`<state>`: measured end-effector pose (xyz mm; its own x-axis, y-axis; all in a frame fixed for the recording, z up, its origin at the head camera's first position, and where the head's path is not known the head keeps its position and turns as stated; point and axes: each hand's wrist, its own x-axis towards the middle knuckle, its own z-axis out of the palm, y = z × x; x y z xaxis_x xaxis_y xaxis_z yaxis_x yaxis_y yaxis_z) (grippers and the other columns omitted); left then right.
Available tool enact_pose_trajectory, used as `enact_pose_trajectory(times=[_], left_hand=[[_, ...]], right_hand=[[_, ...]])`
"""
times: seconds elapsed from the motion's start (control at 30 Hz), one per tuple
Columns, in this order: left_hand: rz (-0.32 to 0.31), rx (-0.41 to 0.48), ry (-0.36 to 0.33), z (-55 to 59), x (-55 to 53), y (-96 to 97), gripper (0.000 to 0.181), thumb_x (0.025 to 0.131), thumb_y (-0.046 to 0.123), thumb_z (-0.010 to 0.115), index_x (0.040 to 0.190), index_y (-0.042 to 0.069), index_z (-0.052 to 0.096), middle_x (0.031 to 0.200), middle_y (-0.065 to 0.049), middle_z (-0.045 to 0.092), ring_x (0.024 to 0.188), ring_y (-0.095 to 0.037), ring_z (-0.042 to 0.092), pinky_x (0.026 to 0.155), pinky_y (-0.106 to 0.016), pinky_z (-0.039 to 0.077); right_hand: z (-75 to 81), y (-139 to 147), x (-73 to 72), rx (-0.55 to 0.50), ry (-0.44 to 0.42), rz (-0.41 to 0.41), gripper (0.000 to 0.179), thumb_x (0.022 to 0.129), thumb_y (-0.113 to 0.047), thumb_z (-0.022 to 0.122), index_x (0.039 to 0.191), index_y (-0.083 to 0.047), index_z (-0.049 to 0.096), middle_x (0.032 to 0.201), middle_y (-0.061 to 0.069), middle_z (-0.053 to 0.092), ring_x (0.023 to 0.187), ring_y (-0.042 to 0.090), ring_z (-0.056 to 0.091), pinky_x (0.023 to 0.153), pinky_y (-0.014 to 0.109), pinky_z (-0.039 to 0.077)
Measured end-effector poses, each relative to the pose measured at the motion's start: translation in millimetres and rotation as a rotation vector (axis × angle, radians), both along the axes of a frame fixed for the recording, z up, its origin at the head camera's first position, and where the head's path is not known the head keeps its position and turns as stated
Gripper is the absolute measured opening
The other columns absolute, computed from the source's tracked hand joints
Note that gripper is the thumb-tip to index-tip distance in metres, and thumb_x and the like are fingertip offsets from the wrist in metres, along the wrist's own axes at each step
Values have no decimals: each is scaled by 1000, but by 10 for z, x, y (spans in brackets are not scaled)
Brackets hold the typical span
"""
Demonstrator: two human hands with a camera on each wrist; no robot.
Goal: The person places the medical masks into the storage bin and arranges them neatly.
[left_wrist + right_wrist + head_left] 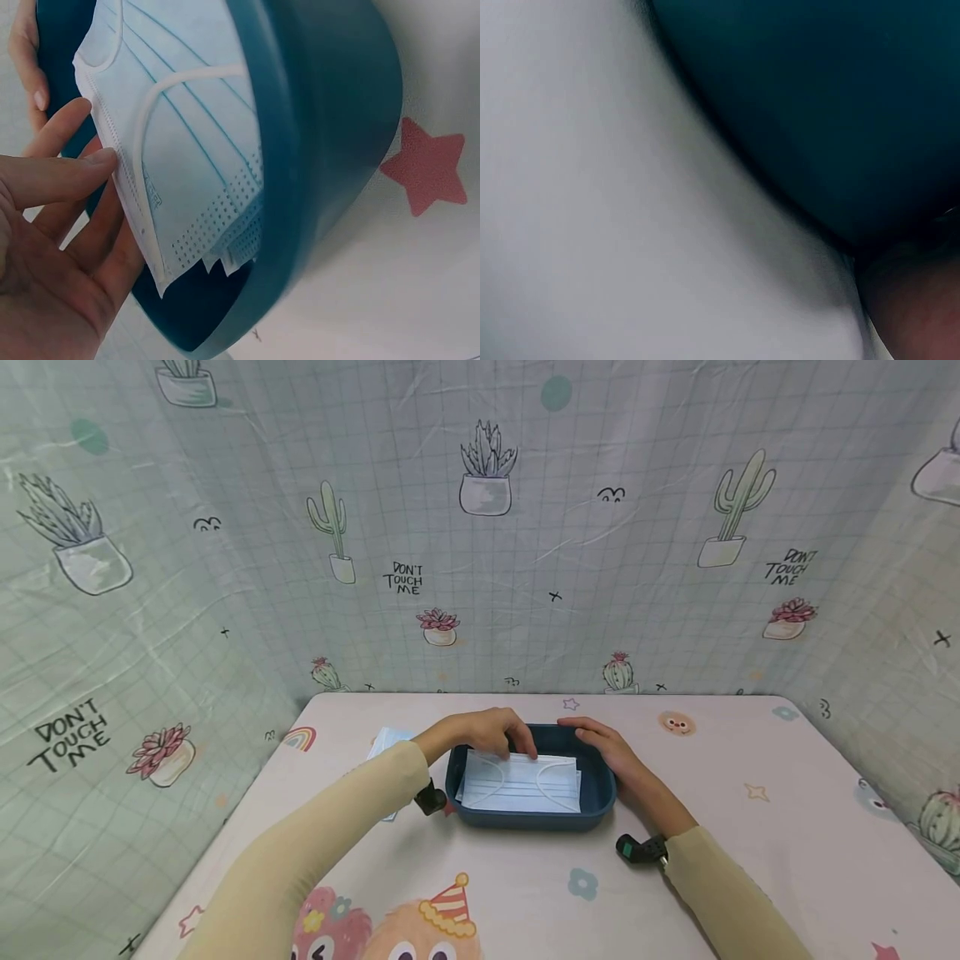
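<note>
A dark blue box (536,820) with rounded corners stands on the table. Inside lies a stack of pale blue pleated face masks (517,785), the top one with white ear loops showing. My left hand (491,731) reaches over the box's left side and pinches the top mask's far edge. In the left wrist view, the thumb (94,166) is at that edge, with other fingers partly behind the mask (180,127). At the far right corner, my right hand (609,750) grips the box's rim. The right wrist view shows mostly the box's dark outer wall (817,97).
More pale blue masks (390,739) lie on the table left of the box, partly hidden by my left forearm. A light printed cover (525,885) lies over the table. A cactus-patterned curtain (555,552) hangs behind and at both sides.
</note>
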<state>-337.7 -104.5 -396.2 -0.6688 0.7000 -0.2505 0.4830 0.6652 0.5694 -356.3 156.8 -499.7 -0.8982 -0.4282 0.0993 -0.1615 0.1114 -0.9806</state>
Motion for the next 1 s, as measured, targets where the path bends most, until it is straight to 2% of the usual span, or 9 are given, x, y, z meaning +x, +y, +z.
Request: enact_pose_trajectory(times=[0.37, 0.77, 1.0], left_hand=[[15, -32, 28, -34, 15, -28, 47, 84, -20, 61, 118, 8, 77, 120, -7, 76, 113, -16, 68, 110, -38, 51], [18, -31, 59, -66, 1, -15, 47, 81, -21, 62, 113, 9, 80, 114, -6, 78, 108, -15, 68, 101, -31, 53], [18, -51, 57, -80, 13, -17, 44, 84, -18, 65, 114, 10, 79, 116, -6, 77, 110, -15, 68, 102, -33, 54]], right_hand=[[-9, 1, 1, 2, 2, 5, 43, 110, -23, 44, 150, -8, 53, 164, 13, 42, 159, 34, 23, 129, 63, 7], [-3, 2, 8, -3, -20, 0, 44, 110, -24, 44, 150, -9, 53, 165, 12, 40, 159, 34, 22, 129, 63, 8], [-10, 4, 4, 0, -4, 10, 44, 110, -23, 44, 151, -8, 52, 164, 13, 41, 159, 35, 23, 129, 63, 9]])
